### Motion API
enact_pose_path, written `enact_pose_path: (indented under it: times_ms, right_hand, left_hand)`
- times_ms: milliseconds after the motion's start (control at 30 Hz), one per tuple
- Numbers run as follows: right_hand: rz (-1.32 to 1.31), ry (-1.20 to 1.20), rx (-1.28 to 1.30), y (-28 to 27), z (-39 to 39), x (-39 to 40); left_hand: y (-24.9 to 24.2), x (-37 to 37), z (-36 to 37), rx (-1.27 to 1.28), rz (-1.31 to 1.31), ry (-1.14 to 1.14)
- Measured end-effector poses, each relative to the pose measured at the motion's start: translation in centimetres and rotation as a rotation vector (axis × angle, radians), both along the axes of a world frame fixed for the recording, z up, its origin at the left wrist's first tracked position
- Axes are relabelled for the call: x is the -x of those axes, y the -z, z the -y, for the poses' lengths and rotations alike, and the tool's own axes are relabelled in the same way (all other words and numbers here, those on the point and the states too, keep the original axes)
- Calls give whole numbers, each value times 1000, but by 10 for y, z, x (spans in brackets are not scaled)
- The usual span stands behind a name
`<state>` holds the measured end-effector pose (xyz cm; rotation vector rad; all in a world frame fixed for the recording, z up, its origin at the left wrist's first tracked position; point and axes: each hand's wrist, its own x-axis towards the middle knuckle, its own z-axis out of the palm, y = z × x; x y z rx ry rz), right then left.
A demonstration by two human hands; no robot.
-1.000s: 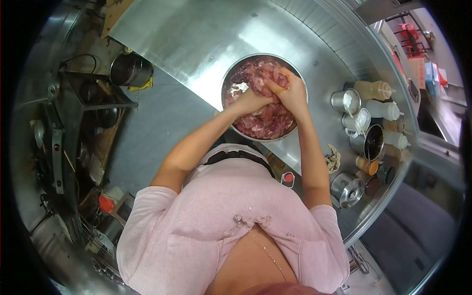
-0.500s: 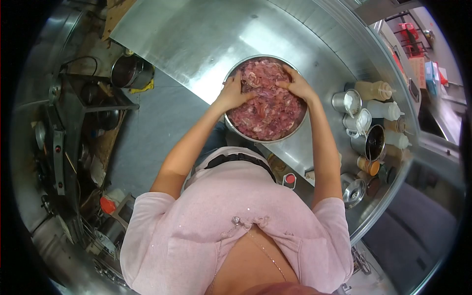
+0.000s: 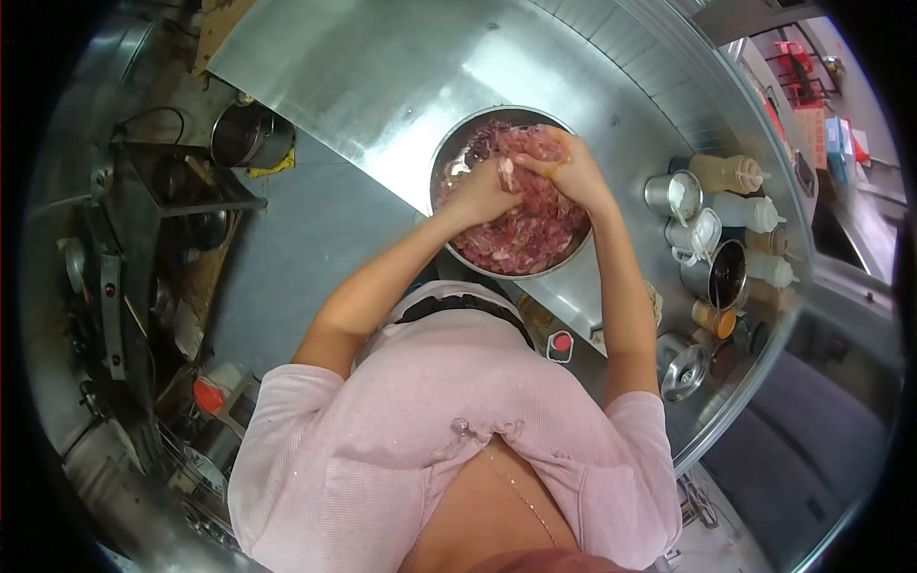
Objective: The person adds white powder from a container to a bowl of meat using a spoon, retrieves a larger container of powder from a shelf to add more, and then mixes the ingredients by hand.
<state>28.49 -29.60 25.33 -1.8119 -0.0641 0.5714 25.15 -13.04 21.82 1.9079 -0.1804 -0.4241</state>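
A round metal bowl (image 3: pixel 437 164) holds a heap of raw sliced meat (image 3: pixel 525 239). My left hand (image 3: pixel 485 197) is inside the bowl, fingers curled into the meat at the left side. Across from it, my right hand (image 3: pixel 575 174) has its fingers wrapped around a clump of meat at the upper right. Both hands press the meat together near the middle, and some fingertips are buried in it. At the upper left of the bowl, part of the shiny inner wall shows.
The bowl stands near the edge of a steel counter (image 3: pixel 353 67). Along the right are squeeze bottles (image 3: pixel 731 174), a metal cup of white powder (image 3: pixel 673 194), a pot of dark sauce (image 3: pixel 728 272) and a lidded pot (image 3: pixel 684 371). At left stand a pot (image 3: pixel 253 137) and a stove frame (image 3: pixel 113 306).
Both hands have moved inward from the bowl's sides and closed on the meat. The meat has been drawn away from the upper left, baring the bowl wall there.
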Motion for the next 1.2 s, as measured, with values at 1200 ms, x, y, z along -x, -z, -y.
enact_pose_path:
  times_ms: [1200]
  right_hand:
    - [461,-250,483,32,18,66]
  left_hand:
    - [19,23,-6,-276,406,272]
